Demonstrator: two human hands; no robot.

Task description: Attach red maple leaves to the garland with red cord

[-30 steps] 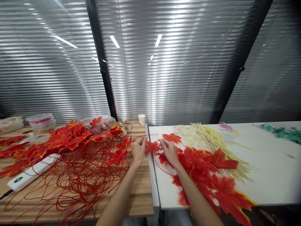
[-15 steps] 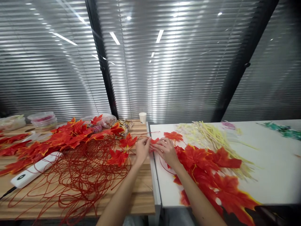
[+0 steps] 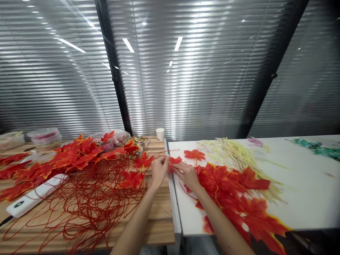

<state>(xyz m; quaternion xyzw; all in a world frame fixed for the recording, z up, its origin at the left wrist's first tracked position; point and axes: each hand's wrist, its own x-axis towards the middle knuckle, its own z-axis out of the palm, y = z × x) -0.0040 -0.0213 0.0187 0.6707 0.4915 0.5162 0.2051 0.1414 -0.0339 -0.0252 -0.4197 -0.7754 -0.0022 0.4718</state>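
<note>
Two hands are meeting over the seam between the wood table (image 3: pixel 79 226) and the white table (image 3: pixel 305 198). The left hand (image 3: pixel 159 171) is pinching a thin red wire (image 3: pixel 156 154) at its fingertips; the right hand (image 3: pixel 187 174) is closing thumb and fingers on a small red leaf (image 3: pixel 174 161), which is sitting just between the two hands above the seam. Judgement: the join is going best if the wire end is held short and taut, the leaf stem kept lined up with it, and the grip kept light so the leaf is not creasing. A wire tangle (image 3: pixel 87 198) is spreading left of the left hand and could be snagging the working strand. More leaves (image 3: pixel 233 191) are lying under the right forearm. At the far left, two lidded tubs (image 3: pixel 45 136) are sitting; one is showing something red inside, the other's contents cannot be made out. A paper cup (image 3: pixel 159 134) is standing at the back; its contents are hidden.
</note>
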